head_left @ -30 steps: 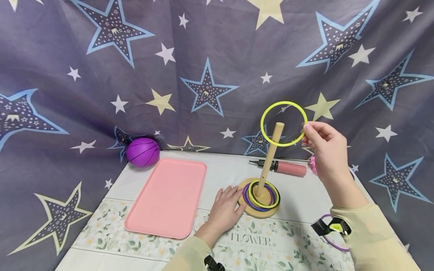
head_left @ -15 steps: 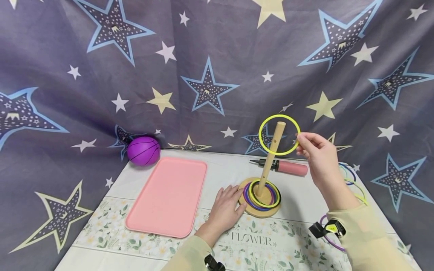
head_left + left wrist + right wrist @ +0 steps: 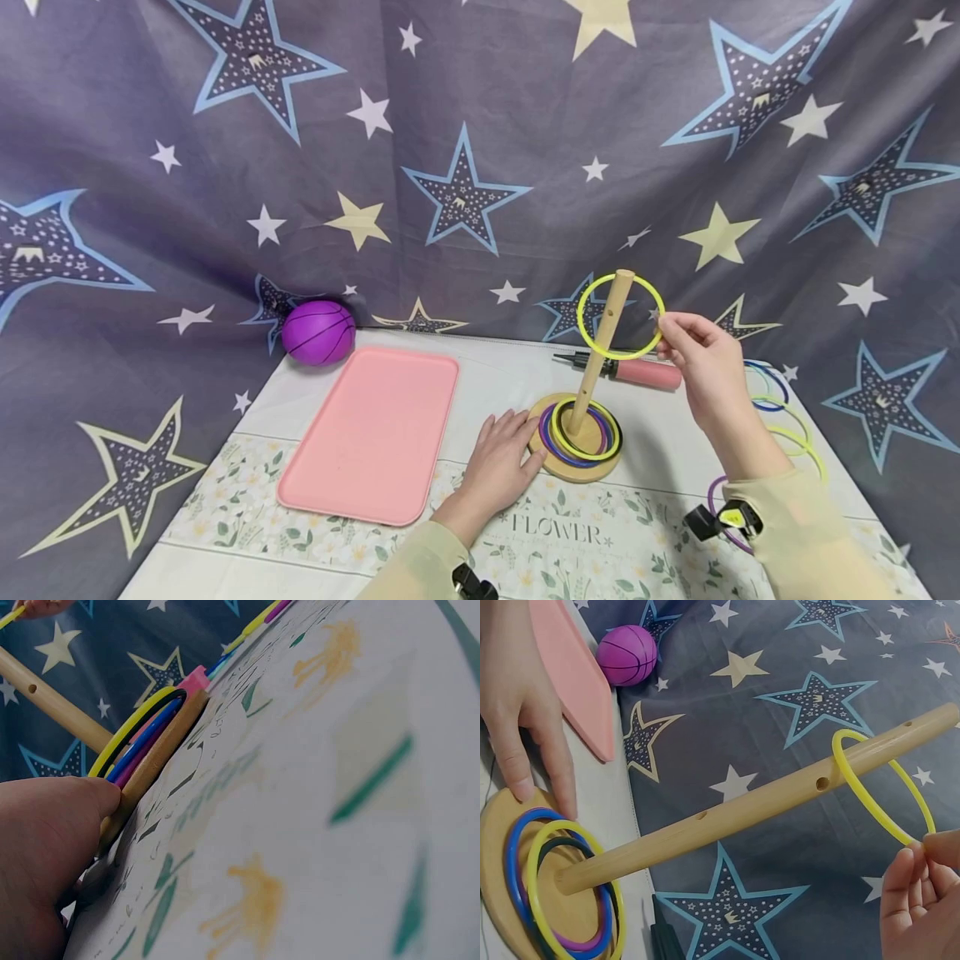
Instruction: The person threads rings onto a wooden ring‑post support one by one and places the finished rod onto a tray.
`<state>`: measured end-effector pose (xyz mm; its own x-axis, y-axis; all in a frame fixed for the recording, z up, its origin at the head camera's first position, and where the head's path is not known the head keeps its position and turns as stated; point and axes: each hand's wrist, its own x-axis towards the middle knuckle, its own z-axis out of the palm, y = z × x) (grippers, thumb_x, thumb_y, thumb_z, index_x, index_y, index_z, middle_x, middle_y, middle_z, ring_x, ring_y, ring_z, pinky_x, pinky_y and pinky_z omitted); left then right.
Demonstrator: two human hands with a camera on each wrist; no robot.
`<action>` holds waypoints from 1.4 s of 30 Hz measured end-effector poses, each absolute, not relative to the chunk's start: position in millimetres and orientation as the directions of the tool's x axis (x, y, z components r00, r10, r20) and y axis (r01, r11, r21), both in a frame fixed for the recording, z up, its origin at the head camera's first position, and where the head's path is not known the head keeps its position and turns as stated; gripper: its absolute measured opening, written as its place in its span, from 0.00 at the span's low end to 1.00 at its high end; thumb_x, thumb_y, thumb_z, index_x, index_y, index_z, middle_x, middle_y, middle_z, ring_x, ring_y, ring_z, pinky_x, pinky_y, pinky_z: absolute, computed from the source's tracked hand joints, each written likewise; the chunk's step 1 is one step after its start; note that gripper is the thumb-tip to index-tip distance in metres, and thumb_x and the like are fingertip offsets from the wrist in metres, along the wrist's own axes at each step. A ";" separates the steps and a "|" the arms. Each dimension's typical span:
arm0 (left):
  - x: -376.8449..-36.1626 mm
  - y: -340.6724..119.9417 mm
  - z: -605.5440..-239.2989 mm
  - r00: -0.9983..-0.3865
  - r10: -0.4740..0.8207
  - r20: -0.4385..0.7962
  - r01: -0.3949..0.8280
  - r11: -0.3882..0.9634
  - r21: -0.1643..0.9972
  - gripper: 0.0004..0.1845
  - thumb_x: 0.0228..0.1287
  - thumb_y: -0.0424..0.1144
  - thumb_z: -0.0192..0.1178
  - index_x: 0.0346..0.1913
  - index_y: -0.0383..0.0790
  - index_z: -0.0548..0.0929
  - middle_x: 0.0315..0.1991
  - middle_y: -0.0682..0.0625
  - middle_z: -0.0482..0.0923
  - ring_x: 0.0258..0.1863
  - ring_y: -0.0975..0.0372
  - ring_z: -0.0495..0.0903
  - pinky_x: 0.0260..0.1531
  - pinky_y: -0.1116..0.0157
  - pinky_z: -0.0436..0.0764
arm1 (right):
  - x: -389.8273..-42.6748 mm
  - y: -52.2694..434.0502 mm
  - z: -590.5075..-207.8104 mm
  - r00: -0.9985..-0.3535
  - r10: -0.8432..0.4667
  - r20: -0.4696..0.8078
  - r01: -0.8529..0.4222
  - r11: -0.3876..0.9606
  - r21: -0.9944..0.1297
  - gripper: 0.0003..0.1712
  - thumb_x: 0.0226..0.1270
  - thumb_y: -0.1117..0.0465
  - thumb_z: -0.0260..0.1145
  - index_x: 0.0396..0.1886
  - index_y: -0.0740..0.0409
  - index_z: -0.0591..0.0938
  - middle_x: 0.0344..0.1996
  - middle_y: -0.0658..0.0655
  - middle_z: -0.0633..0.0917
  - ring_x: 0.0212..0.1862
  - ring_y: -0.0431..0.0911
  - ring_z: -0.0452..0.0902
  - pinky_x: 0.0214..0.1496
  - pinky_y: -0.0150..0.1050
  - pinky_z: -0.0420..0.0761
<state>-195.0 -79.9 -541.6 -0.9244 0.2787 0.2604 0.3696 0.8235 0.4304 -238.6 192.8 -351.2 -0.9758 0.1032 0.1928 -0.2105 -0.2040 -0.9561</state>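
Ring (image 3: 621,317) upright, threaded over tilted peg (image 3: 602,350) top; right hand (image 3: 701,360) grip pinches its rim; left hand (image 3: 501,458) flat, fingers against base (image 3: 573,467).

Staged home play setup: star-print backdrop cloth (image 3: 480,125), floral tablecloth (image 3: 570,533), toys e.g. purple ball (image 3: 318,332).
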 end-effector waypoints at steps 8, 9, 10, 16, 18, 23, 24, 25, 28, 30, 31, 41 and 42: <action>-194.0 -80.6 -541.1 -0.926 0.281 0.252 0.367 0.828 0.424 0.30 0.83 0.52 0.62 0.80 0.45 0.77 0.81 0.41 0.71 0.83 0.44 0.65 0.85 0.39 0.54 | -240.6 191.5 -362.3 -0.982 0.085 0.169 -0.182 -0.174 -0.968 0.04 0.80 0.63 0.73 0.43 0.55 0.93 0.34 0.49 0.87 0.34 0.40 0.83 0.41 0.29 0.86; -193.8 -80.5 -541.0 -0.926 0.281 0.254 0.367 0.829 0.422 0.30 0.83 0.52 0.62 0.80 0.45 0.77 0.81 0.41 0.71 0.83 0.44 0.65 0.84 0.39 0.54 | -240.7 191.4 -363.8 -0.983 0.087 0.164 -0.176 -0.164 -0.971 0.04 0.80 0.62 0.73 0.43 0.54 0.93 0.34 0.49 0.87 0.34 0.40 0.83 0.41 0.29 0.87; -193.7 -80.2 -541.0 -0.925 0.281 0.255 0.368 0.830 0.419 0.30 0.83 0.52 0.62 0.80 0.46 0.77 0.81 0.41 0.71 0.83 0.44 0.65 0.84 0.39 0.55 | -240.7 191.5 -365.4 -0.983 0.089 0.158 -0.170 -0.152 -0.974 0.04 0.80 0.62 0.73 0.42 0.53 0.92 0.35 0.49 0.87 0.34 0.40 0.83 0.41 0.29 0.87; -193.3 -78.6 -540.4 -0.927 0.280 0.250 0.365 0.829 0.425 0.30 0.83 0.52 0.62 0.80 0.45 0.77 0.81 0.42 0.71 0.83 0.45 0.64 0.85 0.39 0.54 | -239.9 193.6 -376.4 -0.985 0.102 0.137 -0.148 -0.105 -0.983 0.04 0.81 0.62 0.72 0.43 0.52 0.92 0.36 0.48 0.87 0.34 0.40 0.84 0.42 0.30 0.88; -193.5 -78.5 -540.7 -0.927 0.280 0.249 0.365 0.829 0.425 0.30 0.84 0.52 0.61 0.80 0.45 0.77 0.81 0.42 0.71 0.83 0.45 0.64 0.85 0.39 0.54 | -239.6 194.8 -380.4 -0.986 0.107 0.126 -0.137 -0.094 -0.986 0.05 0.81 0.61 0.72 0.42 0.52 0.92 0.35 0.48 0.87 0.34 0.40 0.84 0.42 0.30 0.88; -193.7 -79.4 -541.5 -0.926 0.282 0.253 0.367 0.830 0.420 0.30 0.84 0.52 0.61 0.80 0.44 0.77 0.81 0.42 0.71 0.83 0.45 0.64 0.85 0.40 0.54 | -239.9 198.0 -390.3 -0.988 0.108 0.106 -0.113 -0.058 -0.992 0.05 0.81 0.61 0.72 0.42 0.51 0.92 0.35 0.48 0.89 0.34 0.39 0.86 0.44 0.31 0.90; -193.7 -79.7 -541.4 -0.926 0.282 0.252 0.367 0.830 0.420 0.30 0.84 0.52 0.61 0.80 0.45 0.77 0.81 0.42 0.71 0.83 0.45 0.64 0.85 0.40 0.54 | -240.2 198.4 -392.1 -0.989 0.108 0.104 -0.110 -0.057 -0.992 0.05 0.81 0.61 0.72 0.42 0.51 0.92 0.34 0.48 0.89 0.34 0.39 0.86 0.44 0.31 0.90; -193.6 -80.0 -541.4 -0.926 0.282 0.252 0.367 0.830 0.420 0.30 0.84 0.52 0.61 0.80 0.45 0.77 0.81 0.42 0.71 0.83 0.45 0.64 0.85 0.40 0.54 | -240.4 198.5 -393.8 -0.989 0.109 0.104 -0.110 -0.056 -0.992 0.06 0.81 0.62 0.72 0.41 0.50 0.92 0.34 0.48 0.89 0.33 0.39 0.86 0.43 0.31 0.90; -193.6 -80.8 -541.1 -0.925 0.283 0.254 0.369 0.830 0.419 0.30 0.84 0.52 0.60 0.81 0.45 0.77 0.81 0.42 0.71 0.83 0.44 0.64 0.85 0.40 0.54 | -241.5 198.6 -398.5 -0.990 0.104 0.099 -0.107 -0.083 -0.991 0.08 0.82 0.64 0.71 0.40 0.51 0.92 0.31 0.48 0.89 0.31 0.39 0.85 0.41 0.29 0.88; -193.7 -81.0 -541.3 -0.924 0.282 0.257 0.370 0.830 0.418 0.30 0.84 0.52 0.61 0.80 0.45 0.77 0.81 0.42 0.71 0.83 0.44 0.65 0.85 0.40 0.54 | -242.2 198.5 -401.2 -0.991 0.097 0.095 -0.104 -0.088 -0.991 0.09 0.82 0.64 0.70 0.38 0.50 0.92 0.29 0.48 0.88 0.30 0.38 0.85 0.41 0.29 0.88; -193.8 -81.1 -541.3 -0.924 0.282 0.257 0.370 0.830 0.418 0.30 0.84 0.52 0.61 0.80 0.45 0.77 0.81 0.42 0.71 0.83 0.44 0.65 0.85 0.40 0.54 | -242.6 198.6 -402.6 -0.991 0.093 0.092 -0.101 -0.089 -0.991 0.10 0.82 0.65 0.70 0.38 0.50 0.92 0.28 0.48 0.88 0.30 0.38 0.84 0.40 0.29 0.88; -194.2 -80.3 -543.4 -0.930 0.280 0.238 0.358 0.834 0.419 0.31 0.84 0.54 0.59 0.82 0.47 0.75 0.82 0.44 0.69 0.84 0.46 0.63 0.85 0.40 0.52 | -247.2 200.6 -415.8 -0.996 0.079 0.036 -0.037 -0.009 -0.999 0.08 0.83 0.62 0.70 0.50 0.64 0.89 0.30 0.46 0.86 0.32 0.37 0.82 0.40 0.29 0.87; -194.3 -80.3 -543.6 -0.930 0.281 0.239 0.359 0.834 0.419 0.31 0.84 0.54 0.59 0.82 0.47 0.75 0.82 0.43 0.70 0.84 0.45 0.63 0.85 0.40 0.52 | -247.6 200.6 -417.3 -0.996 0.081 0.032 -0.032 0.000 -1.000 0.09 0.83 0.62 0.70 0.51 0.65 0.88 0.30 0.46 0.86 0.32 0.37 0.82 0.40 0.29 0.87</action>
<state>-194.3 -80.3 -543.6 -0.9296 0.2806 0.2391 0.3594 0.8339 0.4189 -247.6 200.6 -417.3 -0.9962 0.0811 0.0315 -0.0316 0.0002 -0.9995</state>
